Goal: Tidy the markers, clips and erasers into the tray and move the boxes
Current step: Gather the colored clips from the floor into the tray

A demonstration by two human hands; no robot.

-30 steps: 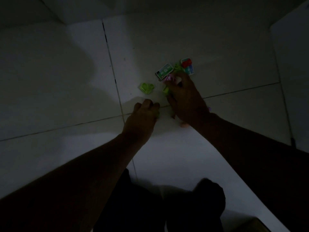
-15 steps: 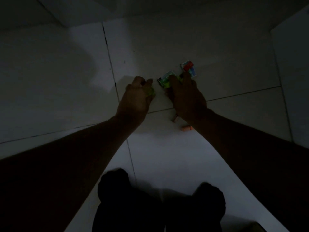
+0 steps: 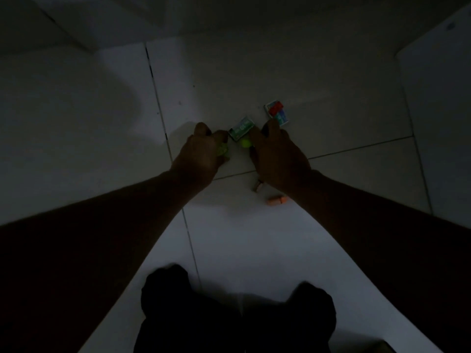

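Near two boxes [image 3: 241, 127] [image 3: 276, 114] and two orange pieces [image 3: 258, 186] [image 3: 277, 200], left hand [image 3: 201, 154] and right hand [image 3: 276, 155] clutch green items [image 3: 223, 149] [image 3: 246, 143].

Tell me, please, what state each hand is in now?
Left hand: grips a light green thing, likely a clip.
Right hand: fingers curled beside a green-tipped item; hold cannot be told.

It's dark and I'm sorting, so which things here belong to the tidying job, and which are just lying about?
Job: green box, red-and-blue box, green clip in the left hand, yellow-green piece by the right hand, two orange pieces.
Just there: floor tiles, your dark-clad knees.
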